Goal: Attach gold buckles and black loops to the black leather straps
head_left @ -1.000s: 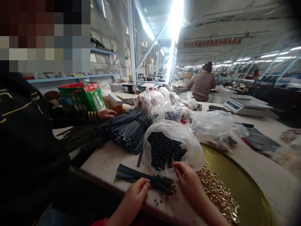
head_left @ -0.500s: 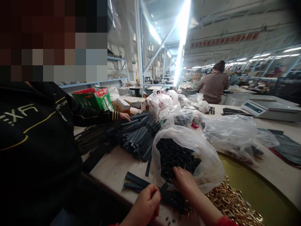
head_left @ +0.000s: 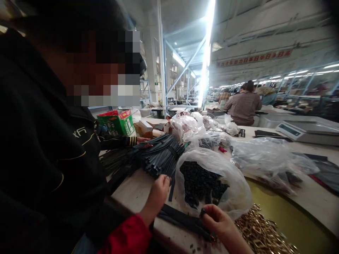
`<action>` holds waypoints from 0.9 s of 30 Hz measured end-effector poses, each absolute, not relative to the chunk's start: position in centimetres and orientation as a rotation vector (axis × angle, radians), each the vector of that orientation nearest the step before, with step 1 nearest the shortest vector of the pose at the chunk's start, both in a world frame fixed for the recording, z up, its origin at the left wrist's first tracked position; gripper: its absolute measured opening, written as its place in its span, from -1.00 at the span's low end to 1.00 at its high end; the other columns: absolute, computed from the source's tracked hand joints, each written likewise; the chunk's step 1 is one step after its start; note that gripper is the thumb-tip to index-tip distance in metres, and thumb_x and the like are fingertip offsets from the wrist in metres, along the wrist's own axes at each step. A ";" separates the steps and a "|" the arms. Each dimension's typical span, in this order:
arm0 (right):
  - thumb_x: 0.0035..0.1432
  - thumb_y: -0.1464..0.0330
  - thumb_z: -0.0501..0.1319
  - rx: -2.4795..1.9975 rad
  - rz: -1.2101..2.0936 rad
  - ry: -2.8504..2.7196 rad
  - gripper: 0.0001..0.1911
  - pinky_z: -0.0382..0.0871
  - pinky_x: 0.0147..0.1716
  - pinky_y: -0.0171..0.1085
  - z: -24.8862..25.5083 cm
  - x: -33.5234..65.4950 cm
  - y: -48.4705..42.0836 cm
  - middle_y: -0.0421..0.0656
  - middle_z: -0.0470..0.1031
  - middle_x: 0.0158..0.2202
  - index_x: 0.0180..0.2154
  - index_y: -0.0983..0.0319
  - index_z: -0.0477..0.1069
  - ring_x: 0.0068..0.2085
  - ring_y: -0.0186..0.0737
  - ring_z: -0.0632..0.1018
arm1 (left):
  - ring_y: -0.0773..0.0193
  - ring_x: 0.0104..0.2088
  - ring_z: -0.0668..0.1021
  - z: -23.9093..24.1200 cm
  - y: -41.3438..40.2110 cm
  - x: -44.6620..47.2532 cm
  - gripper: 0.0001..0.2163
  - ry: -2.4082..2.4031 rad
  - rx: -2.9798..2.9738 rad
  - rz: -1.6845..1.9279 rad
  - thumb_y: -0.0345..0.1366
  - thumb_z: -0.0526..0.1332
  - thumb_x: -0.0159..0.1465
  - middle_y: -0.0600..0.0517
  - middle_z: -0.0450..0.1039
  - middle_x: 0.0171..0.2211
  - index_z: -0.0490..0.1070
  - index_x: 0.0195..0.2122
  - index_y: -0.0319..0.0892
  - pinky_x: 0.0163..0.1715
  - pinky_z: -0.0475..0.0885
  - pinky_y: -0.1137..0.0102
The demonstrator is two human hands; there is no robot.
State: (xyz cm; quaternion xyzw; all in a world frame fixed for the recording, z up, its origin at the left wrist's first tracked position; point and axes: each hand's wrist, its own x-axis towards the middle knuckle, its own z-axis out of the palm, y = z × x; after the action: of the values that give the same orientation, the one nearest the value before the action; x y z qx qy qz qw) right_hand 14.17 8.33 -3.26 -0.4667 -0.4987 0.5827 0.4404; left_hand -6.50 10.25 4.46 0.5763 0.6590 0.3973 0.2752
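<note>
My right hand (head_left: pixel 217 221) pinches a small black piece (head_left: pixel 202 212), which looks like one of the black loops, at the near edge of a clear plastic bag (head_left: pixel 238 190). Inside that open bag lies a heap of small black loops (head_left: pixel 197 181). My left hand (head_left: pixel 158 193) is closed, its fingertips at the near end of a big tied bundle of dark flat straps (head_left: pixel 161 153); what it pinches, if anything, is hidden. Below and between my hands, more dark straps (head_left: pixel 182 219) lie on the table with metal at their right end.
Gold metal buckles (head_left: pixel 261 229) are heaped in an olive tray (head_left: pixel 286 211) at right. A co-worker in a black jacket (head_left: pixel 76 169) stands close on my left, a hand (head_left: pixel 143 140) on the straps. Plastic bags (head_left: pixel 270 155), a green box (head_left: pixel 116 123) and a scale (head_left: pixel 304 128) stand farther back.
My right hand has come out of the loops toward me with a small black piece. My left hand has moved up and away from the near straps to the bundle's end. The co-worker leans in.
</note>
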 end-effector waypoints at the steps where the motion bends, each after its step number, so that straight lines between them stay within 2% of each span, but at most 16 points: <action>1: -0.28 0.24 0.32 -1.146 1.474 -1.199 -0.75 0.17 -0.61 -0.37 -3.3 14.3 8.2 -0.30 0.36 -0.67 -0.54 0.24 0.35 -0.62 -0.36 0.36 | 0.36 -0.55 0.30 5.0 11.4 -7.3 -0.78 1.802 1.547 1.069 -0.34 -0.10 0.27 0.15 0.17 -0.61 0.26 -0.44 -0.20 -0.52 0.14 0.48; 3: -0.29 0.24 0.35 -1.107 1.490 -1.136 -0.73 0.16 -0.61 -0.38 -3.3 14.5 8.0 -0.31 0.35 -0.67 -0.55 0.25 0.35 -0.63 -0.39 0.34 | 0.36 -0.56 0.29 5.7 12.6 -7.9 -0.78 1.820 1.565 1.028 -0.40 -0.05 0.23 0.16 0.14 -0.65 0.24 -0.54 -0.19 -0.52 0.13 0.47; 5: -0.29 0.24 0.37 -1.075 1.500 -1.073 -0.71 0.16 -0.60 -0.39 -3.3 14.3 7.6 -0.31 0.36 -0.67 -0.56 0.25 0.35 -0.63 -0.41 0.33 | 0.37 -0.57 0.29 5.5 11.6 -7.0 -0.78 1.771 1.611 0.971 -0.38 -0.02 0.22 0.16 0.15 -0.66 0.23 -0.57 -0.19 -0.52 0.13 0.48; 9: -0.34 0.18 0.40 -1.034 1.566 -0.959 -0.64 0.16 -0.63 -0.40 -2.7 13.1 6.0 -0.32 0.34 -0.68 -0.55 0.25 0.34 -0.66 -0.43 0.31 | 0.39 -0.60 0.28 3.9 6.1 -3.1 -0.75 1.538 1.675 0.831 -0.18 -0.01 0.26 0.19 0.17 -0.66 0.26 -0.48 -0.19 -0.56 0.15 0.51; 14: -0.33 0.14 0.40 -1.002 1.581 -0.952 -0.62 0.27 -0.57 -0.37 -1.7 12.2 4.1 -0.29 0.37 -0.62 -0.53 0.25 0.35 -0.60 -0.39 0.37 | 0.36 -0.48 0.34 3.7 2.4 -1.4 -0.76 1.353 1.648 0.755 -0.19 -0.02 0.26 0.13 0.28 -0.54 0.27 -0.44 -0.20 -0.47 0.20 0.50; 17: -0.26 0.15 0.37 -1.030 1.572 -1.028 -0.64 0.30 -0.54 -0.35 -1.7 12.5 3.5 -0.28 0.38 -0.57 -0.49 0.24 0.34 -0.58 -0.37 0.40 | 0.32 -0.40 0.39 3.8 2.4 -1.6 -0.81 1.341 1.661 0.698 -0.22 -0.01 0.25 0.08 0.36 -0.45 0.29 -0.39 -0.21 -0.41 0.22 0.49; 23: -0.01 0.26 0.23 -1.183 1.314 -1.446 -0.83 0.31 -0.40 -0.32 -1.7 13.5 2.6 -0.19 0.46 -0.48 -0.39 0.23 0.41 -0.42 -0.27 0.45 | 0.28 -0.42 0.43 3.4 1.8 -1.3 -0.85 1.514 1.771 0.566 -0.31 -0.04 0.26 0.06 0.39 -0.44 0.27 -0.37 -0.17 -0.44 0.19 0.47; 27: -0.04 0.19 0.24 -1.122 1.562 -1.259 -0.76 0.32 -0.47 -0.34 -1.2 13.5 2.9 -0.23 0.42 -0.51 -0.43 0.25 0.38 -0.50 -0.32 0.43 | 0.27 -0.42 0.45 2.9 1.5 -1.1 -0.85 1.508 1.782 0.519 -0.31 -0.05 0.27 0.04 0.41 -0.44 0.27 -0.36 -0.16 -0.45 0.19 0.46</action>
State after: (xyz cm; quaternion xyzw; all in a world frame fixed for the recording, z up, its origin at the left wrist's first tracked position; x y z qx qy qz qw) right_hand 13.52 2.86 -1.23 -0.4454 -0.4999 0.6200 0.4090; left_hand -1.15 1.49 2.94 0.6934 0.5868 0.2019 0.3662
